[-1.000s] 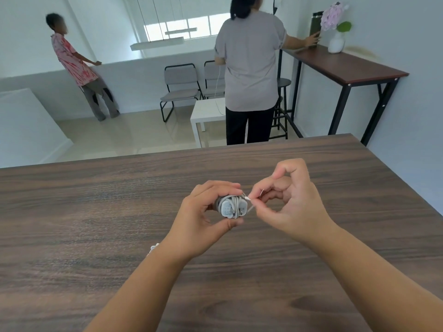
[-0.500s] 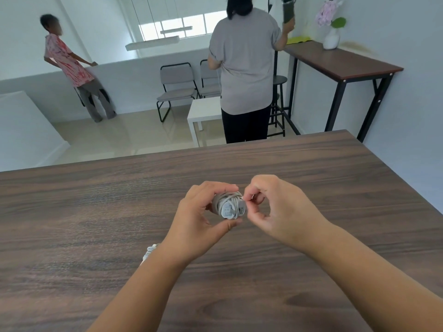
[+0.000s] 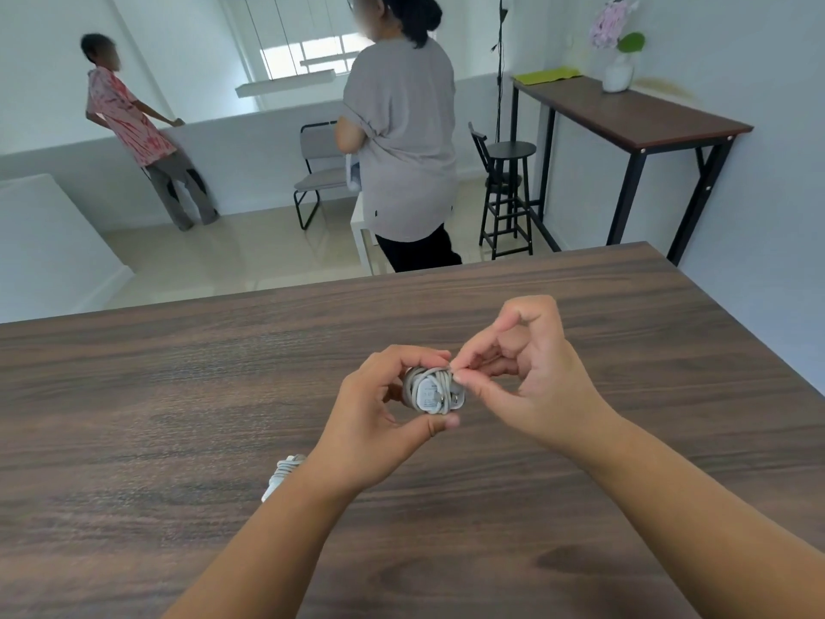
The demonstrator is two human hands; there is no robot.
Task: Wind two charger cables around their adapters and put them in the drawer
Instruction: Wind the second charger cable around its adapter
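Observation:
My left hand [image 3: 377, 422] holds a white charger adapter [image 3: 432, 392] above the dark wooden table [image 3: 134, 417], fingers over its top and thumb under it. White cable is wound round the adapter in several turns. My right hand [image 3: 522, 382] pinches the cable's end between thumb and forefinger right at the adapter's upper right edge. A second white adapter with wound cable [image 3: 280, 475] lies on the table beneath my left forearm, mostly hidden. No drawer is in view.
Beyond the table's far edge a person in a grey shirt [image 3: 402, 140] stands close by. Another person in a red-patterned shirt [image 3: 134, 127] leans on a low wall at left. A high side table [image 3: 625, 109], stool [image 3: 509, 194] and chair [image 3: 317, 172] stand behind.
My right hand has brought the cable end in against the top of the adapter. The person in grey has turned and moved away from the side table.

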